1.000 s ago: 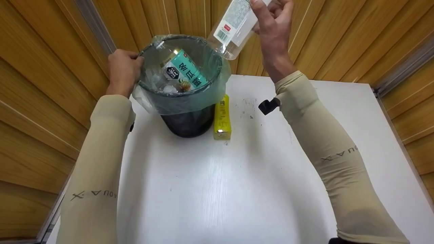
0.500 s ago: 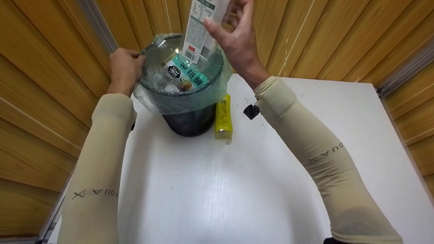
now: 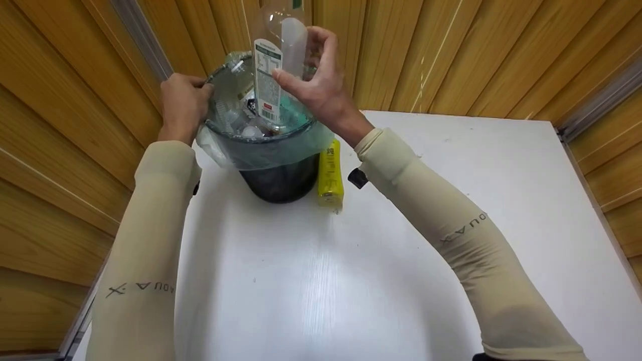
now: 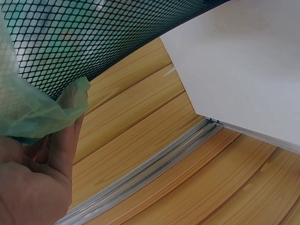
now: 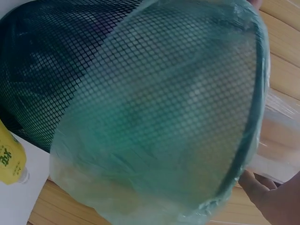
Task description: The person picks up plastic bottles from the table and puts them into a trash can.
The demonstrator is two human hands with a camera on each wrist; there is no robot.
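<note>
My right hand [image 3: 321, 90] has swung the bottle [image 3: 273, 75] from off to the side to upright over the bin [image 3: 281, 175], fingers curled round it. My left hand [image 3: 183, 105] still grips the rim.

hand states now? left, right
Left hand: grips the rim of the black mesh bin with green liner.
Right hand: holds the clear plastic bottle with white label upright over it.

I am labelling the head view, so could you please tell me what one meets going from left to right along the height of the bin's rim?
Wooden wall panels → left hand gripping the bin's rim → mesh waste bin → clear plastic bottle → right hand holding that bottle → white table.
</note>
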